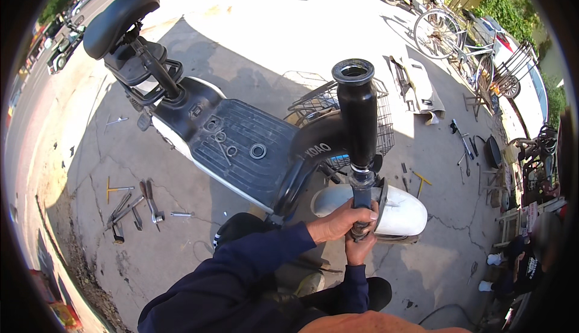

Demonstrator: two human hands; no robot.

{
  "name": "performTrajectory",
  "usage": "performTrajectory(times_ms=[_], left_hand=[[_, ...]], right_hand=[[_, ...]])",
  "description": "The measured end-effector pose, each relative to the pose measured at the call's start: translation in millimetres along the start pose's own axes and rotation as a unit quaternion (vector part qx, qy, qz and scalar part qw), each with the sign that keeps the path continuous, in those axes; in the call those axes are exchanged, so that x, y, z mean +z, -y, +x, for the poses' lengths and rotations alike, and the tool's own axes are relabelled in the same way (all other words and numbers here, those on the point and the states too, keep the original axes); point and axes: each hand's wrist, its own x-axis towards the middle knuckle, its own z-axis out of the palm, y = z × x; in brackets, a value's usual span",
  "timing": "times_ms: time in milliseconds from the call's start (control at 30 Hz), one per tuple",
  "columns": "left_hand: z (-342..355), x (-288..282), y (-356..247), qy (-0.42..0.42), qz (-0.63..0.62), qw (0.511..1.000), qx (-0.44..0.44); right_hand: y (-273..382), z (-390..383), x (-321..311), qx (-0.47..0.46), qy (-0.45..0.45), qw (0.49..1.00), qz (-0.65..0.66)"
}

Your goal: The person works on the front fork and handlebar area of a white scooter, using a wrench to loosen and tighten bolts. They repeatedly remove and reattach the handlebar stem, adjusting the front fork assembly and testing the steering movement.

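A part-stripped electric scooter stands tilted in front of me, its ribbed black footboard (244,146) to the left. Its black head tube (357,122) rises upright with a bare metal ring at its open top. Below it runs a dark fork tube (362,197) with a metal collar at its upper end. My left hand (339,221) is wrapped round this tube from the left. My right hand (359,250) grips its lower end just beneath. A white front mudguard (400,212) sits right beside my hands. Metal bearing rings (258,151) lie on the footboard.
A wire basket (386,119) is behind the head tube. Tools, among them a yellow T-handled wrench (421,181) and pliers (151,203), lie on the concrete at both sides. A black saddle (120,22) stands far left. Parked bicycles (439,33) and a seated person (525,263) are right.
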Motion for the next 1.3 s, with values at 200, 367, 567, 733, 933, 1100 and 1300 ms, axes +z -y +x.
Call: performTrajectory(times_ms=[200, 367, 567, 733, 933, 1100, 1300], left_hand=[[4.2, -0.3, 2.2, -0.005, 0.009, 1.000, 0.015], [3.0, 11.4, -5.4, -0.032, -0.001, 0.999, 0.016], [1.8, 12.5, -17.7, -0.025, 0.019, 0.999, 0.006], [1.3, 13.0, -16.6, -0.028, 0.011, 1.000, 0.005], [2.2, 15.0, -20.1, -0.035, 0.013, 0.999, 0.017], [1.6, 18.8, -20.8, -0.034, 0.008, 0.999, 0.016], [3.2, 15.5, -21.1, -0.030, 0.004, 0.999, 0.029]], right_hand=[[8.2, 14.4, -5.6, -0.041, 0.012, 0.999, 0.014], [21.9, 19.5, -11.8, -0.036, 0.041, 0.998, 0.023], [46.0, 28.5, -7.1, -0.051, 0.018, 0.998, 0.041], [37.5, 25.5, -8.5, -0.028, 0.031, 0.999, 0.026], [51.0, 29.4, -5.4, -0.045, 0.009, 0.997, 0.060], [7.6, 14.2, -10.4, 0.035, 0.068, 0.996, 0.037], [17.3, 21.0, -3.9, -0.014, 0.020, 0.999, 0.034]])
